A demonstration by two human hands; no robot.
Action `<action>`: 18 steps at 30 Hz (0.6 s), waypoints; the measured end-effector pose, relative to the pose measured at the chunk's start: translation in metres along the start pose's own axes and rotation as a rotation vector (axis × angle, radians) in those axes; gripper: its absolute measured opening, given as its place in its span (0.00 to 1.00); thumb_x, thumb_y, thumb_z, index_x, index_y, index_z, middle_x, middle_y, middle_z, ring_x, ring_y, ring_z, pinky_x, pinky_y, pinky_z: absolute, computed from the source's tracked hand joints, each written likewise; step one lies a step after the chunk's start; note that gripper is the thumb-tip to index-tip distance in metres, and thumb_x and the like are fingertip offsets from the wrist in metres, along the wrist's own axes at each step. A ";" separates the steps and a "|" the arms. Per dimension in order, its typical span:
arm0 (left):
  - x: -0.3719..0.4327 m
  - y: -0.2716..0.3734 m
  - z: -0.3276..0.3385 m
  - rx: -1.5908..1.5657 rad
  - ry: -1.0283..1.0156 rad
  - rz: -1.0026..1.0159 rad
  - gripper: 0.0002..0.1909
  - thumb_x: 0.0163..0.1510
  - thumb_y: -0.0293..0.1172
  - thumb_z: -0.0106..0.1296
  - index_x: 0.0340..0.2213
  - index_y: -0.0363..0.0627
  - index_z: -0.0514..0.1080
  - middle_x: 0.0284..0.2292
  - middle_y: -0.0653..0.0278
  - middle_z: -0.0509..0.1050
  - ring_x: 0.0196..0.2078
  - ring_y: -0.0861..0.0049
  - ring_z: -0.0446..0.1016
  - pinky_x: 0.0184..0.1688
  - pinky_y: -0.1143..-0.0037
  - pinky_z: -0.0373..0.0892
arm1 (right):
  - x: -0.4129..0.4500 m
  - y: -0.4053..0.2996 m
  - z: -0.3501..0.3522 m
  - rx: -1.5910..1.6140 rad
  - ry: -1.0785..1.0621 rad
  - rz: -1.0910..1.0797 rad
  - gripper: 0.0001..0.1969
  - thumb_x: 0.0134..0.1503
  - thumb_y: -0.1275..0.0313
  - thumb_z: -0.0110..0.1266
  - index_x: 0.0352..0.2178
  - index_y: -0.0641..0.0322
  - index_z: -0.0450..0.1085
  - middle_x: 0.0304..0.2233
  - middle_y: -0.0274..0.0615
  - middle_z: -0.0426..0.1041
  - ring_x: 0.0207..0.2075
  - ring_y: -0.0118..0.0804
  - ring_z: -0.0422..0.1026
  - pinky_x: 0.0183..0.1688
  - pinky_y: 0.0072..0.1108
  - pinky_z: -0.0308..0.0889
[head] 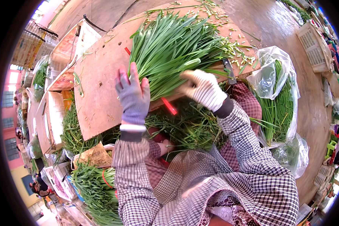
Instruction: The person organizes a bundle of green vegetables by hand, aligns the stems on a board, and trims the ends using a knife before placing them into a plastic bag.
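A loose pile of long flat green leaves, which look like garlic chives [169, 50], lies across a wooden board [99, 73]. My left hand [133, 97], in a grey-purple knit glove, rests flat against the pile's left near edge with its fingers spread. On the near right side is my right hand [204, 89], in a white glove with tan fingers. Motion blurs its curved, parted fingers beside the leaves, and nothing shows between them. Beneath the pile runs a red strip [169, 106], its near end jutting past the board. A knife [229, 72] lies at the board's right edge.
Cut pale stem ends [237, 50] litter the board's right side. Loose leaves [186, 127] fill the space below it. To the right stands a clear plastic bag [274, 76] around more greens. Bundled greens [94, 186] lie at lower left, near plastic crates [56, 67].
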State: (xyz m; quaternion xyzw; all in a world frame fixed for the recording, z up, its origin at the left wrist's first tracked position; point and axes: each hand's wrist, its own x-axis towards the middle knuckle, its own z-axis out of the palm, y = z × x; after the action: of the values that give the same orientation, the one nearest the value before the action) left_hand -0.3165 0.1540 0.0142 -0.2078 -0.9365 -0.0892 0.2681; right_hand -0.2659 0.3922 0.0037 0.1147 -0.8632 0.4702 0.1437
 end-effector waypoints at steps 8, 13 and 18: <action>-0.005 -0.027 0.048 0.004 -0.085 -0.013 0.32 0.55 0.39 0.46 0.58 0.39 0.54 0.52 0.43 0.63 0.53 0.51 0.63 0.55 0.59 0.59 | 0.046 0.045 -0.028 -0.326 -0.049 0.049 0.17 0.44 0.69 0.61 0.38 0.58 0.74 0.22 0.44 0.72 0.25 0.42 0.73 0.30 0.28 0.69; -0.011 -0.032 0.046 -0.034 -0.094 -0.028 0.32 0.56 0.39 0.45 0.58 0.39 0.54 0.52 0.42 0.63 0.54 0.51 0.63 0.55 0.60 0.60 | 0.045 0.030 -0.034 0.004 -0.066 0.160 0.12 0.45 0.72 0.61 0.34 0.64 0.75 0.24 0.44 0.74 0.27 0.35 0.74 0.33 0.23 0.69; -0.007 -0.028 0.047 -0.054 -0.128 -0.054 0.31 0.57 0.38 0.45 0.59 0.38 0.53 0.53 0.42 0.62 0.55 0.51 0.62 0.57 0.62 0.58 | 0.039 0.058 -0.067 -0.603 -0.054 0.067 0.10 0.43 0.68 0.53 0.27 0.60 0.74 0.23 0.48 0.74 0.26 0.47 0.74 0.31 0.30 0.70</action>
State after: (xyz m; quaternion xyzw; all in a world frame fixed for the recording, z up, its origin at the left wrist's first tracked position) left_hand -0.3449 0.1399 -0.0312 -0.1951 -0.9542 -0.1079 0.1993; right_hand -0.3121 0.4768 0.0069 0.0509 -0.9706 0.1941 0.1329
